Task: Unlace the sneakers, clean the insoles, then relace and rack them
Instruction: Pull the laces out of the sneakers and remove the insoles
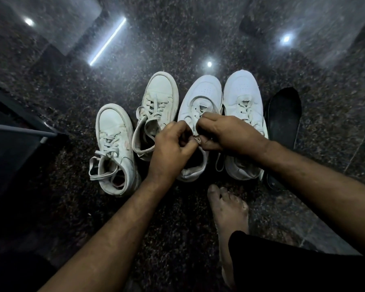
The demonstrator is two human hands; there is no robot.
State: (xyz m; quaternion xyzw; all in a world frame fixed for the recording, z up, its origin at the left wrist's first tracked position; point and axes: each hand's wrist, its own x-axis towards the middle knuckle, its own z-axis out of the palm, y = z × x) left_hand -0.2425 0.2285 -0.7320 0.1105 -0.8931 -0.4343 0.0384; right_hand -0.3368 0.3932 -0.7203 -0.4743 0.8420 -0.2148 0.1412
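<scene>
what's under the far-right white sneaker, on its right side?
A black insole lies flat on the floor, partly tucked under the far-right sneaker. Its toe and heel ends show; the sneaker covers its left edge, so the overlap cannot be seen.

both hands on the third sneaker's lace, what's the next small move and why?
Probably pull the pinched lace free of its top eyelet. Left hand and right hand both pinch it above the third sneaker, whose lower rows look threaded. Whether this is unlacing or relacing isn't clear; a black insole already lies out.
</scene>
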